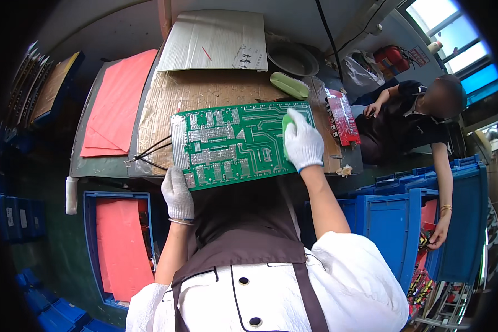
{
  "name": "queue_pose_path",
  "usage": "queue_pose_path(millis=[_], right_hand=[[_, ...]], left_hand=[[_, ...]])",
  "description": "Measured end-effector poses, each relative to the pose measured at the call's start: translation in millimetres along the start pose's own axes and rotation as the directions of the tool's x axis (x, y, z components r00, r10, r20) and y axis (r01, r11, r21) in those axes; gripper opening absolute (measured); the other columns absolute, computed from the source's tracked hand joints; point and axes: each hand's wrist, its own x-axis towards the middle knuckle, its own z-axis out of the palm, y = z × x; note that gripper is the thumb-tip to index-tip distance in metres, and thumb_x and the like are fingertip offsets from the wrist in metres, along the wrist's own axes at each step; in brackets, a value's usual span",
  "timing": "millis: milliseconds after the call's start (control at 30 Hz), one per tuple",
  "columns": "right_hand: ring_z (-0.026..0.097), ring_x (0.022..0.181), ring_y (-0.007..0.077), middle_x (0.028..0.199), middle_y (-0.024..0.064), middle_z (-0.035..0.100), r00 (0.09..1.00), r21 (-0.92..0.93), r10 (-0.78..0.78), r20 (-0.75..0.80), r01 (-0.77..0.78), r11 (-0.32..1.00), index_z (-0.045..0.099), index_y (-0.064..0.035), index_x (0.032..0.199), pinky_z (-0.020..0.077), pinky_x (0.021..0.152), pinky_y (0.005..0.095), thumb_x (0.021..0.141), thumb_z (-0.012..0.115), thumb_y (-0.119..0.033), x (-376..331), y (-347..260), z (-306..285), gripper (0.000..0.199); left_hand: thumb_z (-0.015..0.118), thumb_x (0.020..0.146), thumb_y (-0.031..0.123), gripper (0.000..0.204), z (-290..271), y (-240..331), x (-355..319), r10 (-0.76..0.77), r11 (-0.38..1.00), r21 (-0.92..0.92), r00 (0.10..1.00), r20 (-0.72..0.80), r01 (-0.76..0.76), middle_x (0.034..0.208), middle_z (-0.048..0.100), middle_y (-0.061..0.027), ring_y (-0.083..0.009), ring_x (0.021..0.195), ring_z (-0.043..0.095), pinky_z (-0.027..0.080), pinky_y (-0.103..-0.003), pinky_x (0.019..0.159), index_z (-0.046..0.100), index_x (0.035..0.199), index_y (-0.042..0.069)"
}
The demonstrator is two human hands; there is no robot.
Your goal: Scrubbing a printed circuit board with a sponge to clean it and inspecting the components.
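A large green circuit board point(254, 133) with silvery solder tracks lies tilted at the table's front edge. My left hand point(177, 193), in a white knitted glove, grips its near left corner. My right hand point(304, 144), gloved too, is closed on a light green brush point(286, 123) against the board's right part; the glove hides most of it. Two black cables point(156, 146) stick out past the board's left edge. Just beyond the board lies another green brush point(289, 86) with pale bristles.
Cardboard point(166, 99) covers the table; red sheets point(119, 105) lie left, a grey panel point(213, 41) and a round basin point(293, 58) at the back. A red board point(343, 117) is at right, near a co-worker point(409, 116) reaching into a blue crate point(390, 232). Another blue crate point(89, 232) stands lower left.
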Motion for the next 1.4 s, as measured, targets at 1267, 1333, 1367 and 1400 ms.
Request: queue_pose_path(millis=[1267, 1333, 1367, 1400], right_hand=[[0.071, 0.083, 0.0422, 0.091, 0.0226, 0.073, 0.940, -0.056, 0.273, -0.202, -0.290, 0.955, 0.065, -0.0208, 0.127, 0.0555, 0.077, 0.0542, 0.097, 0.052, -0.024, 52, 112, -40, 0.033], [0.071, 0.077, 0.0393, 0.082, 0.0191, 0.072, 0.967, -0.056, 0.221, -0.127, -0.229, 0.972, 0.067, -0.0194, 0.122, 0.0570, 0.069, 0.0517, 0.094, 0.057, -0.023, 26, 54, -28, 0.030], [0.071, 0.070, 0.0366, 0.080, 0.0171, 0.072, 0.991, 0.041, 0.086, -0.106, -0.082, 0.996, 0.067, -0.0195, 0.120, 0.0572, 0.065, 0.0507, 0.093, 0.058, -0.022, 12, 21, -5, 0.028], [0.071, 0.065, 0.0350, 0.085, 0.0165, 0.073, 0.985, 0.094, -0.117, -0.124, 0.129, 0.987, 0.066, -0.0204, 0.122, 0.0576, 0.063, 0.0501, 0.092, 0.059, -0.020, 0, 0, 30, 0.030]], left_hand=[[0.046, 0.110, 0.033, 0.040, 13, 16, -1, 0.017, 0.997, 0.075, 0.999, 0.039, -0.020, 0.074, 0.050, 0.0043, -0.0053, 0.069, 0.041, 0.034, -0.025, 0.060, 0.057, 0.086, 0.002], [0.044, 0.109, 0.033, 0.042, 18, 31, -5, 0.056, 0.993, 0.106, 0.998, -0.020, -0.053, 0.078, 0.052, 0.0018, -0.0071, 0.072, 0.043, 0.037, -0.026, 0.064, 0.057, 0.087, 0.000], [0.044, 0.109, 0.033, 0.042, 16, 26, -4, 0.092, 0.990, 0.110, 0.995, -0.047, -0.087, 0.077, 0.050, 0.0020, -0.0077, 0.072, 0.042, 0.036, -0.027, 0.064, 0.056, 0.086, 0.000], [0.045, 0.109, 0.032, 0.041, 5, 14, -1, 0.080, 0.990, 0.117, 0.996, 0.023, -0.083, 0.077, 0.050, 0.0018, -0.0080, 0.072, 0.041, 0.036, -0.028, 0.064, 0.055, 0.085, 0.001]])
